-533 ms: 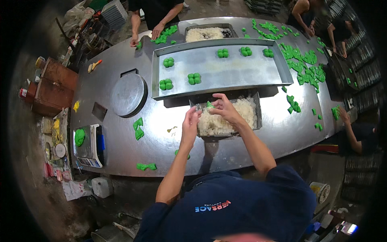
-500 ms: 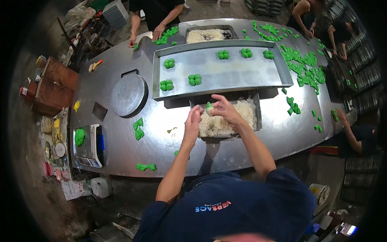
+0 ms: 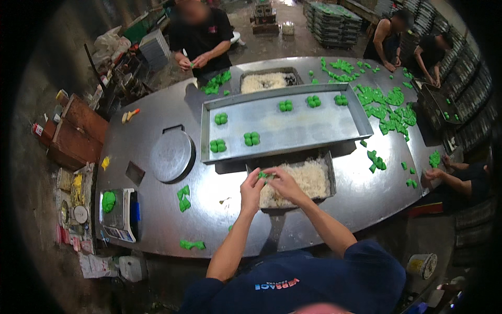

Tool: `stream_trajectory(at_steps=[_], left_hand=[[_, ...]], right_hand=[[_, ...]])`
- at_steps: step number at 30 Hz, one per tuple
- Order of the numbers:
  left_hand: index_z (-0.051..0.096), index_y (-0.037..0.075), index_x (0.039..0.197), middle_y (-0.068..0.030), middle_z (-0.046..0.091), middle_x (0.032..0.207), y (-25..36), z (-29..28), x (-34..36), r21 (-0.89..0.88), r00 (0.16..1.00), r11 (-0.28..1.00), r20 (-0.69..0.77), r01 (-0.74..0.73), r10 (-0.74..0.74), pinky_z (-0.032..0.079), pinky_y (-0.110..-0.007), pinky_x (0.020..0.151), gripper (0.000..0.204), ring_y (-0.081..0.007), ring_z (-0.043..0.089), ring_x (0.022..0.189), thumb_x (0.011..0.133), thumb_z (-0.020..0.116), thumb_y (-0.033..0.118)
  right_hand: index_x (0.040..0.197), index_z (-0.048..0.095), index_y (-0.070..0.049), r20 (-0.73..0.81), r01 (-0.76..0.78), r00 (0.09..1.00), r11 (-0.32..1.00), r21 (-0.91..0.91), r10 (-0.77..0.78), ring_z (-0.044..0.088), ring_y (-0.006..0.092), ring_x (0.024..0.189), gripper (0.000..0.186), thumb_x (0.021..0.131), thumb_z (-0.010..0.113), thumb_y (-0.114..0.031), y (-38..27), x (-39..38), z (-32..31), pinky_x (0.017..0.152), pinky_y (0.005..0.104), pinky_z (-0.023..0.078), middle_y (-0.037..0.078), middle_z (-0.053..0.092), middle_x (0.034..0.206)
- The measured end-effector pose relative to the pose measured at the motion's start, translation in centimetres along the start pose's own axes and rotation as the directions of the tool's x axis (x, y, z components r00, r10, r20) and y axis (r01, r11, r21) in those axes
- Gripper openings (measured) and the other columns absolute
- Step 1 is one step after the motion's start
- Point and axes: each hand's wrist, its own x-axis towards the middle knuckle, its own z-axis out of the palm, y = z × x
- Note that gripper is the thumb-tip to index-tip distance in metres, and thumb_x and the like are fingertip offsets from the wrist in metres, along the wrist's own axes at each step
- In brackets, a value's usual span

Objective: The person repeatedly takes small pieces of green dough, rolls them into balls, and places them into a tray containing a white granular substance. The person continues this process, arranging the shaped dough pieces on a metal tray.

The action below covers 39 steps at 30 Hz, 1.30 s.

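Observation:
Both my hands meet over the near edge of a dark tray (image 3: 331, 177) of white shreds that look like grated coconut (image 3: 309, 180). Between the fingertips is a small piece of green dough (image 3: 265, 176), with some white at its lower side. My left hand (image 3: 251, 190) pinches it from the left. From the other side my right hand (image 3: 285, 185) has thumb and fingers closed on the same piece, which they partly cover. Just beyond stands a long shallow metal tray (image 3: 282, 124), where several green dough clusters (image 3: 251, 138) sit in two rows.
Left of my hands lie a round metal lid (image 3: 171, 156), a scale (image 3: 119, 214) bearing green dough, a brush (image 3: 130, 115) and loose dough strips (image 3: 192, 245). Many flattened dough pieces (image 3: 389, 107) cover the table's right. Co-workers stand across and at right, one holding dough (image 3: 192, 65).
The view has tilted up, so the table sits lower. My hands have drawn together round the dough piece. The co-worker across has lifted both hands off the table with dough.

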Motion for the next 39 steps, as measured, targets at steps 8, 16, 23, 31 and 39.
stream_trajectory(at_steps=[8,16,23,31,39], left_hand=[[0.055,-0.002,0.135,-0.0138,0.062,0.129,5.5,-0.4,-2.7,0.091,0.998,0.996,0.065,0.011,-0.017,0.047,-0.033,0.100,0.038,-0.0207,0.059,0.117,0.098,0.055,0.008],[0.056,0.004,0.137,-0.0118,0.068,0.122,7.6,-3.7,-6.7,0.159,0.964,0.951,0.063,-0.265,0.258,0.051,-0.031,0.094,0.041,-0.0181,0.065,0.108,0.097,0.060,0.004],[0.037,0.007,0.152,-0.0152,0.055,0.134,8.0,-7.8,-11.6,0.183,0.831,0.820,-0.028,-0.542,0.555,0.048,-0.038,0.098,0.056,-0.0229,0.057,0.116,0.100,0.057,0.015],[0.046,-0.005,0.137,-0.0182,0.058,0.135,7.0,-13.6,-13.0,-0.265,0.967,0.938,0.057,-0.224,0.247,0.046,-0.034,0.100,0.054,-0.0244,0.059,0.117,0.109,0.031,0.039],[0.054,-0.002,0.132,-0.0160,0.063,0.127,7.4,-16.9,-15.6,-0.516,0.963,0.827,0.249,0.223,-0.104,0.047,-0.034,0.101,0.065,-0.0213,0.061,0.114,0.106,0.032,0.053]], right_hand=[[0.102,0.066,-0.005,0.106,0.120,0.989,0.973,-0.198,-0.100,0.061,0.0198,0.081,0.018,0.089,0.072,-0.015,-3.0,0.3,-0.3,0.072,0.0350,0.050,0.008,0.059,0.094],[0.103,0.059,-0.005,0.242,-0.303,0.947,0.839,0.453,0.211,0.060,0.0134,0.096,0.017,0.092,0.070,-0.012,-6.1,-0.6,3.0,0.082,0.0302,0.050,0.003,0.060,0.100],[0.102,0.061,-0.006,0.375,-0.397,0.912,0.583,0.709,0.164,0.062,0.0154,0.093,0.015,0.091,0.070,-0.005,-10.3,-3.7,8.7,0.083,0.0326,0.051,0.005,0.065,0.102],[0.106,0.067,-0.003,0.124,-0.103,0.991,0.881,0.461,0.051,0.059,0.0115,0.084,0.017,0.091,0.071,-0.009,-12.8,-8.1,17.0,0.071,0.0281,0.049,0.005,0.061,0.101],[0.112,0.067,-0.005,0.224,0.452,0.886,0.865,-0.218,-0.407,0.061,0.0221,0.092,0.027,0.085,0.071,-0.003,-14.6,-11.6,18.2,0.077,0.0321,0.051,0.010,0.057,0.111]])
